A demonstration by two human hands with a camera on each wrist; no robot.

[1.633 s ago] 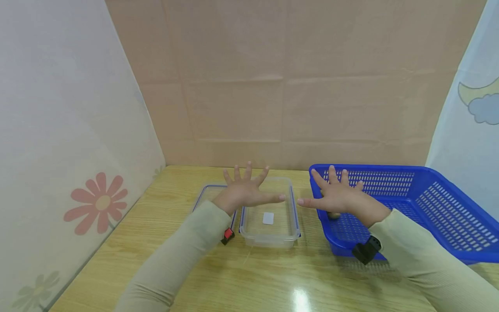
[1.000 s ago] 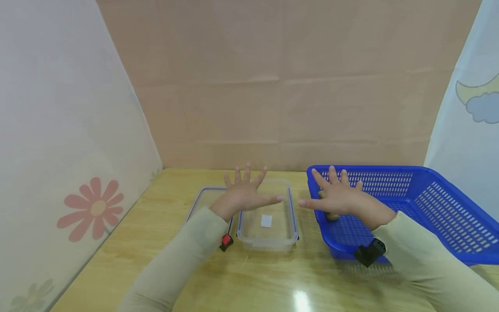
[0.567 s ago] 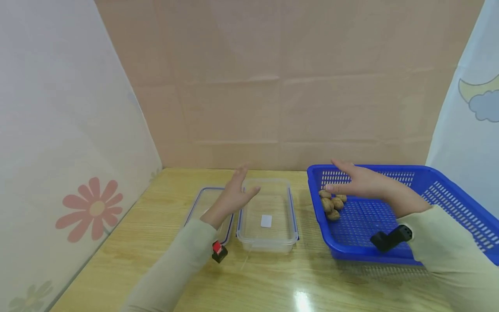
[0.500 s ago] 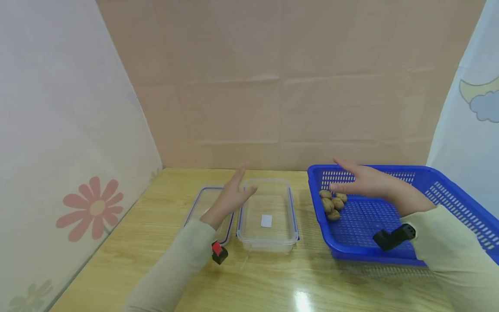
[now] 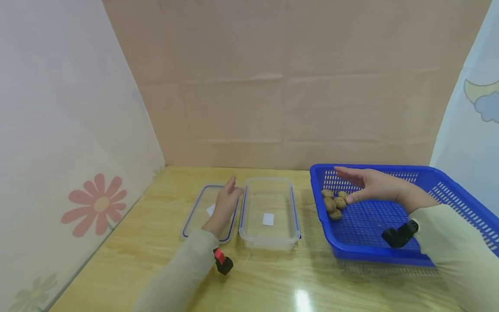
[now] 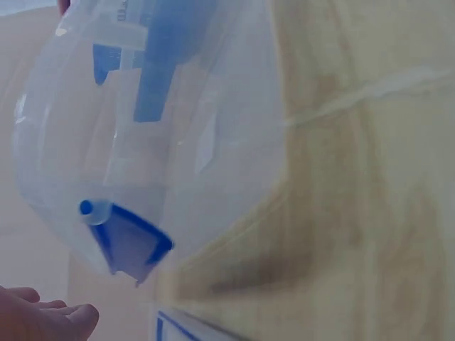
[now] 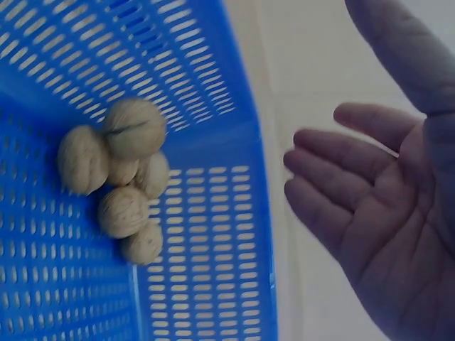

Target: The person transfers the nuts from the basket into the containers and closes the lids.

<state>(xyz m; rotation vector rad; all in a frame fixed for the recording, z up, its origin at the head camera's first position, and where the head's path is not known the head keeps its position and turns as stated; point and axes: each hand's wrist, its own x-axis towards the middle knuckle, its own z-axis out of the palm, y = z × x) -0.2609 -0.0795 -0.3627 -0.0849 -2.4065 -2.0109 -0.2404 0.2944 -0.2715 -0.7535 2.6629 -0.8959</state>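
Observation:
My left hand [image 5: 225, 202] hovers over the blue-edged clear lid [image 5: 198, 212], near the left side of a clear plastic food container [image 5: 269, 232]; nothing is in its fingers. In the left wrist view, the container [image 6: 213, 163] with its blue clips fills much of the picture, and the left fingers show at the lower left corner. My right hand [image 5: 376, 184] is over the blue plastic basket [image 5: 343, 250], fingers extended and thumb apart. Several walnuts [image 5: 329, 205] lie in the basket's left corner, close to the thumb tip. In the right wrist view, the right palm [image 7: 391, 206] holds nothing beside the walnuts [image 7: 124, 212].
A small white label [image 5: 268, 219] shows in the container. The wooden table [image 5: 249, 286] runs back to a tan cloth wall [image 5: 280, 86]. On the left stands a pale wall [image 5: 78, 108] with printed flowers; another pale wall [image 5: 468, 138] closes the right side.
Both hands, first spread palm down side by side, have turned and drawn apart. The left has moved left over the lid; the right has moved right over the basket, uncovering the walnuts.

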